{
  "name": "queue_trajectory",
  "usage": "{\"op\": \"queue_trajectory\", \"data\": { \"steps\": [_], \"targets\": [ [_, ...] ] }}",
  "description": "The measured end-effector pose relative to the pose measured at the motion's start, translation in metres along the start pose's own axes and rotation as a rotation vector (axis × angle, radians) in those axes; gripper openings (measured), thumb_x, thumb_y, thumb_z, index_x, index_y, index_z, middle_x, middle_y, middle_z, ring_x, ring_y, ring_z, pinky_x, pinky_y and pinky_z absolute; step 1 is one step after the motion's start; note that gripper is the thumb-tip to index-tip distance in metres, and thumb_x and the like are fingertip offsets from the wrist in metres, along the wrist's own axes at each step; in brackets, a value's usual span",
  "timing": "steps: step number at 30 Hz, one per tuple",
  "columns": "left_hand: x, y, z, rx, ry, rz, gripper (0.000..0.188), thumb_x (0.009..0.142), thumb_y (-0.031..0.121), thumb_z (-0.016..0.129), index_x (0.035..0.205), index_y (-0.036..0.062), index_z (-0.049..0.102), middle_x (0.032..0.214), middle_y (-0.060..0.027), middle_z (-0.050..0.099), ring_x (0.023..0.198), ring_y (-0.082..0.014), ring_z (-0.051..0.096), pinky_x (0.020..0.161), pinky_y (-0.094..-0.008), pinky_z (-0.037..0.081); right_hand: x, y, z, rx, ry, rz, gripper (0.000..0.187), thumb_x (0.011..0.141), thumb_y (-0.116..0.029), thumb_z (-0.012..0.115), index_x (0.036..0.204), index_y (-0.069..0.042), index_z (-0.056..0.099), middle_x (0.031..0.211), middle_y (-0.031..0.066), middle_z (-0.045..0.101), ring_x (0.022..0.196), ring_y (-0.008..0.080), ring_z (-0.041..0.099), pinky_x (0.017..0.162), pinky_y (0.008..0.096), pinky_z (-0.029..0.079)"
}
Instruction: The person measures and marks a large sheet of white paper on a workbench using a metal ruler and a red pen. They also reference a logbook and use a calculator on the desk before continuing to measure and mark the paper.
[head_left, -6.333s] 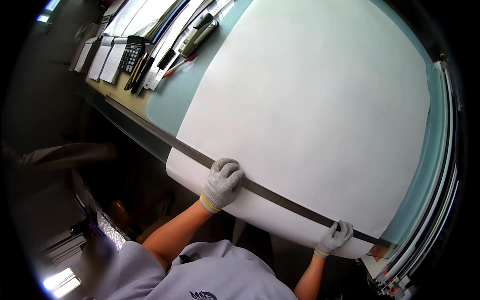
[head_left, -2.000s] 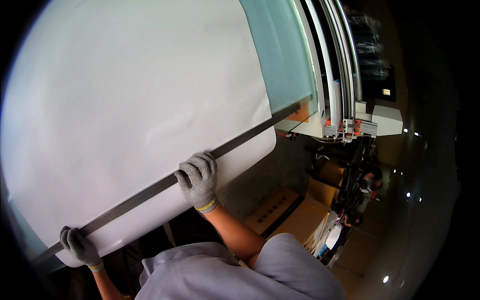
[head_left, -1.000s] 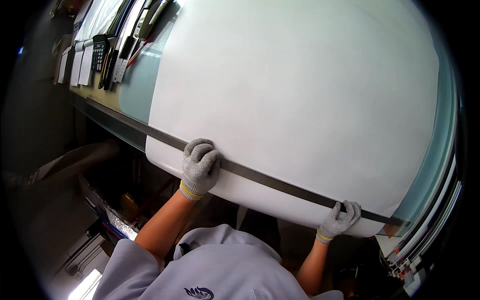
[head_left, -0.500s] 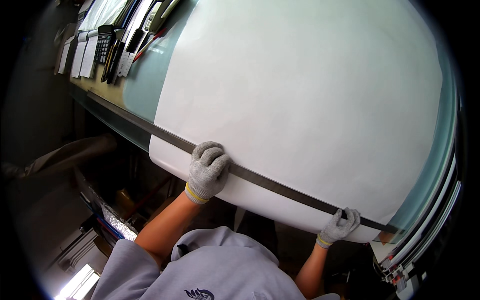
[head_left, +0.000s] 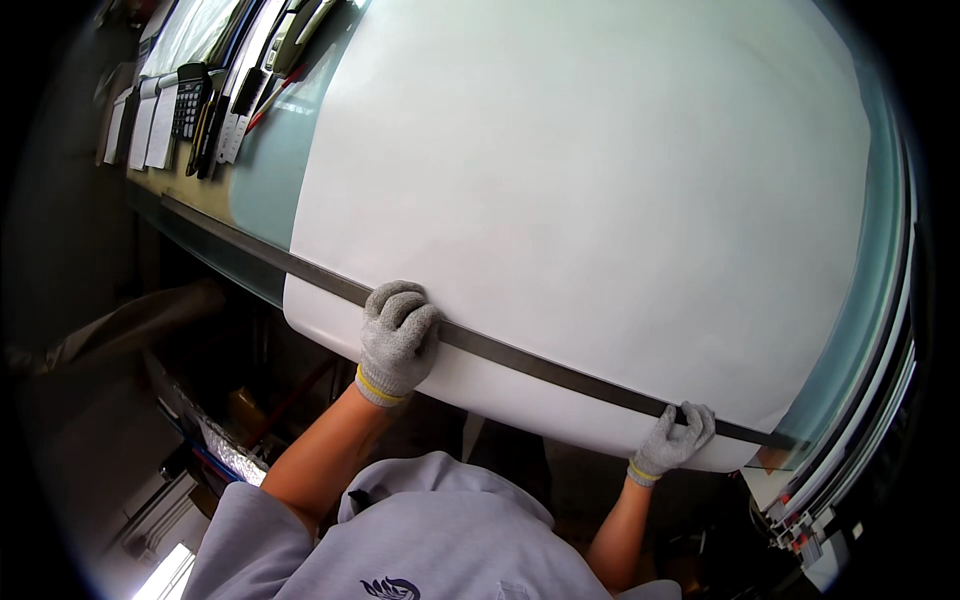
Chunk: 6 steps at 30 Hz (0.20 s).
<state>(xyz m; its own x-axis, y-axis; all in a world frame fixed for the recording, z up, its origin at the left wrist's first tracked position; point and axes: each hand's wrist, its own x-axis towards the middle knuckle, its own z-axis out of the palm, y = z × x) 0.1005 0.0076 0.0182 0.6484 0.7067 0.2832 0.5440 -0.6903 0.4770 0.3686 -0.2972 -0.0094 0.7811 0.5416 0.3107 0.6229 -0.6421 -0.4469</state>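
Observation:
A large white sheet (head_left: 580, 180) covers most of the table, and its near part curves down over the front edge. Across the sheet, close to that edge, lies a long dark metal straightedge (head_left: 545, 373), slanting from the upper left to the lower right. My left hand (head_left: 398, 338), in a grey knit glove with a yellow cuff band, has its fingers bent over the bar left of the middle. Farther right, my right hand (head_left: 670, 442) in a matching glove grips the bar near its right end. The fingertips' undersides are hidden.
Teal tabletop (head_left: 275, 165) shows left of the sheet. Beyond are a black calculator (head_left: 188, 100), notepads (head_left: 160, 125), a ruler (head_left: 236, 125), a red pen (head_left: 272, 98) and a grey device (head_left: 292, 42). Pale rails (head_left: 885, 400) run along the right side. Foil-like material (head_left: 235, 455) lies lower left.
The whole view has shifted slightly, so table and hands appear a little farther left. Both hands stay on the straightedge, which keeps about the same place on the sheet.

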Motion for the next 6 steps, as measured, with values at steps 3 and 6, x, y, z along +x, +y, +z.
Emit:
{"op": "queue_trajectory", "data": {
  "steps": [3, 6],
  "targets": [
    [-0.0008, -0.0013, 0.0008, 0.0, -0.015, 0.008, 0.029, 0.064, -0.008, 0.072, 0.089, 0.0058, 0.067, 0.09, -0.0115, 0.061, 0.095, -0.0366, 0.063, 0.083, -0.0471, 0.051, 0.0001, 0.0012, -0.0014, -0.005, -0.006, 0.0, 0.018, 0.083, -0.004, 0.073, 0.098, 0.0, 0.065, 0.106, 0.014, 0.058, 0.109, 0.0363, 0.054, 0.108, 0.0578, 0.039],
    [-0.0015, -0.0021, 0.0005, 0.005, -0.015, 0.008, 0.025, 0.068, -0.003, 0.073, 0.09, 0.0065, 0.067, 0.093, -0.0117, 0.063, 0.098, -0.0361, 0.064, 0.085, -0.0477, 0.051, 0.0007, -0.0026, -0.001, 0.008, 0.0, 0.018, 0.02, 0.082, -0.006, 0.074, 0.099, -0.001, 0.065, 0.106, 0.0135, 0.058, 0.111, 0.0356, 0.054, 0.109, 0.0587, 0.038]
  ]
}}
